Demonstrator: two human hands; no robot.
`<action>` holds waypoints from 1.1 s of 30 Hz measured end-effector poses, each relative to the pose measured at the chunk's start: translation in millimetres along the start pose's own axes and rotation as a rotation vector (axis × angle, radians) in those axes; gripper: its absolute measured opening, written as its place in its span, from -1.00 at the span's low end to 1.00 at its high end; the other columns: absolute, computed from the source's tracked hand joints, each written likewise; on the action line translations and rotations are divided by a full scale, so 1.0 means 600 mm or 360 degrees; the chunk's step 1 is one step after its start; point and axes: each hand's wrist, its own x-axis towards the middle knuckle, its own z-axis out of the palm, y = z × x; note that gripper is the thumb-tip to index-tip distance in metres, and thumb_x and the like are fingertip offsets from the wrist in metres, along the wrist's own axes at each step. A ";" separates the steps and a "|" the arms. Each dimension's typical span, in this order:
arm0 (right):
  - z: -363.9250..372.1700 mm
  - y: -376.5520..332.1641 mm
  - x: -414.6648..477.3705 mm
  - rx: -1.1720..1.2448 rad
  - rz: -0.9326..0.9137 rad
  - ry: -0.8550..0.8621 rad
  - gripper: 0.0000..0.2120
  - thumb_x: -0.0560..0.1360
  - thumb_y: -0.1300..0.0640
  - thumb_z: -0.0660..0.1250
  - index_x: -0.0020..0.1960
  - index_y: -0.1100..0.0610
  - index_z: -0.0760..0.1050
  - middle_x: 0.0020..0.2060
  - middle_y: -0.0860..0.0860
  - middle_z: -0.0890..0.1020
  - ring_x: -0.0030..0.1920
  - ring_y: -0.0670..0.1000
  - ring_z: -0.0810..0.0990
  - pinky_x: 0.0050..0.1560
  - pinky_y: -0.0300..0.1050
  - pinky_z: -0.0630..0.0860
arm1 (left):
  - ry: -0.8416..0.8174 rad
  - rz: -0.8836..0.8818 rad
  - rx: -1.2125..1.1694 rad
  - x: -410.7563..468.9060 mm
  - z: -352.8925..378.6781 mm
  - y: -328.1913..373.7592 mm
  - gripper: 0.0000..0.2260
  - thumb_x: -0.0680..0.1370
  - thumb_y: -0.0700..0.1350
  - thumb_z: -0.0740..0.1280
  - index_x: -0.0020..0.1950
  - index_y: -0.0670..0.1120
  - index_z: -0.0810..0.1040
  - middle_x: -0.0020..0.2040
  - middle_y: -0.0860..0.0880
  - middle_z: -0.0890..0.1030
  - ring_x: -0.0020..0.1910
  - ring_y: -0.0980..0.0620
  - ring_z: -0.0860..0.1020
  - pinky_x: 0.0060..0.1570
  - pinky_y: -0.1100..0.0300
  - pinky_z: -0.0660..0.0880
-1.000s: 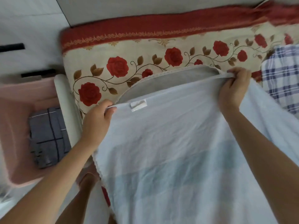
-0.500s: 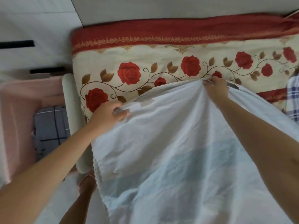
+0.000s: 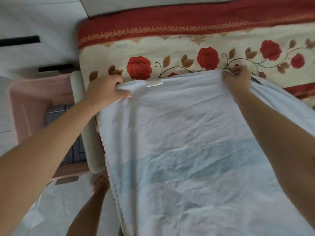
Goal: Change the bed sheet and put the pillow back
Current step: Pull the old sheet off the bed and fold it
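Tension along the top hem seems the purpose of this hold, letting the edge be drawn square toward the far side. The left grip (image 3: 106, 90) clenches the hem of the pale blue-white crumpled cotton bed sheet (image 3: 187, 142) just beside a small white sewn label (image 3: 154, 83), knuckles up, forearm stretched forward. The right grip (image 3: 237, 80) pinches the same hem farther along, wrist bent downward. The sheet lies over the cream mattress cover printed with red roses (image 3: 170, 51), whose far band is uncovered. No pillow is in view.
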 end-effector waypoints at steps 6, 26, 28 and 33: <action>0.049 -0.004 -0.144 -0.0098 -0.0784 0.0069 -0.35 0.43 0.04 0.32 0.43 0.25 0.20 0.42 0.24 0.16 0.44 0.19 0.18 0.38 0.18 0.26 | 0.0485 -0.0501 -0.0602 -0.086 0.033 -0.038 -0.63 0.38 0.15 0.48 0.02 -0.04 0.51 -0.09 0.11 0.57 -0.10 0.11 0.52 -0.18 0.22 0.45; 0.091 0.268 -0.721 -0.0524 -0.0468 -0.0275 -0.61 0.38 -0.01 0.23 0.18 0.05 0.37 0.11 0.04 0.38 0.12 0.06 0.41 0.19 -0.02 0.37 | -0.0003 -0.1099 -0.1342 -0.302 0.154 -0.028 -0.85 0.57 -0.15 0.31 0.00 0.02 0.34 -0.08 0.11 0.42 -0.05 0.08 0.45 0.00 0.16 0.40; 0.107 0.239 -0.737 -0.0405 -0.0496 -0.0301 -0.79 0.41 0.07 0.19 0.04 0.00 0.37 -0.05 0.00 0.47 -0.08 -0.03 0.46 -0.05 -0.20 0.40 | 0.0078 -0.1137 -0.1297 -0.310 0.156 -0.029 -0.82 0.56 -0.17 0.31 0.02 -0.04 0.31 -0.08 0.06 0.38 -0.11 0.09 0.41 -0.02 0.11 0.39; 0.141 0.170 -0.810 0.0155 0.0086 -0.0667 -0.84 0.51 0.18 0.20 -0.06 0.00 0.53 -0.37 -0.04 0.57 -0.36 -0.06 0.49 -0.34 -0.30 0.35 | 0.0111 -0.1158 -0.1149 -0.335 0.177 -0.012 -0.89 0.51 -0.18 0.36 -0.06 -0.08 0.44 0.15 -0.16 0.44 0.07 -0.03 0.49 0.08 0.16 0.43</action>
